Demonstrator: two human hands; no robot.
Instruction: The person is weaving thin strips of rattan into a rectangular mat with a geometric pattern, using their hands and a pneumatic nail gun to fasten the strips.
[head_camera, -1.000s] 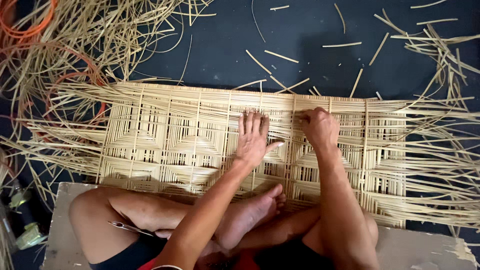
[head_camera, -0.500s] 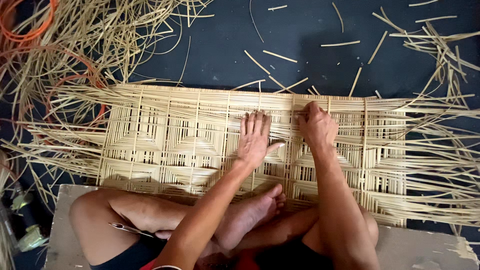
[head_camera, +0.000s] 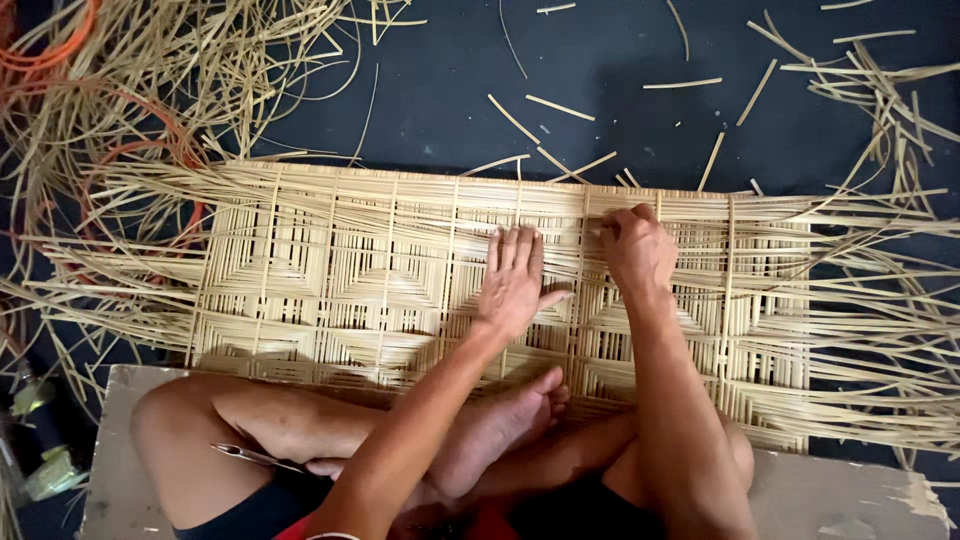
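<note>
Right hand (head_camera: 636, 252): fingertips curled under, so the pinched strip is not discernible; woven mat (head_camera: 400, 280) near edge hidden beneath crossed legs (head_camera: 300, 430); loose strips (head_camera: 880, 300) cut off at right frame edge; small green objects (head_camera: 45, 470) at lower left too blurred to identify

A dark blue floor (head_camera: 620, 60) fills the upper frame, dimly lit, with a pale board (head_camera: 850, 500) along the bottom edge.

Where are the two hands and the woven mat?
left hand (head_camera: 512, 282), head view, back of the hand
right hand (head_camera: 636, 250), head view, knuckles
woven mat (head_camera: 330, 275), head view, patterned middle
</note>
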